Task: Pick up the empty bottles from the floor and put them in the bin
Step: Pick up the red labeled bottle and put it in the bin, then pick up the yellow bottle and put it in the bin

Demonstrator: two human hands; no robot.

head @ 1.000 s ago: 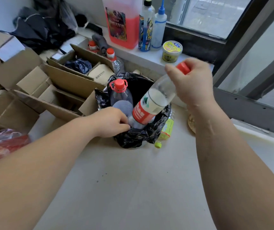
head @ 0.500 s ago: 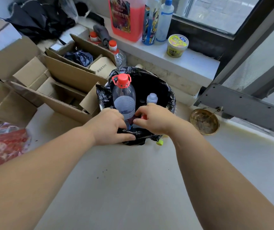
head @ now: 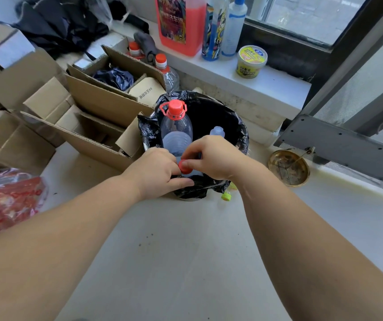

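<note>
Bottles are mostly in the bin (head: 241,133) already: a big clear bottle (head: 176,133) with a red handle cap stands upright in the black liner, and a smaller one (head: 217,131) pokes up behind. Right hand (head: 211,158) is pinching a red cap (head: 185,167) at the near rim. Left hand (head: 156,173) is clamped on the liner edge just beside it. A yellow-green bottle (head: 227,195) lies on the floor against the bin.

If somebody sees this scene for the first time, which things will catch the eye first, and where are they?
Both hands, the left hand and the right hand, meet at the near rim of the black-lined bin in the centre, around a small red cap. Inside the bin a large clear bottle with a red handled cap stands upright. On the sill behind stands a big jug of pink liquid.
</note>
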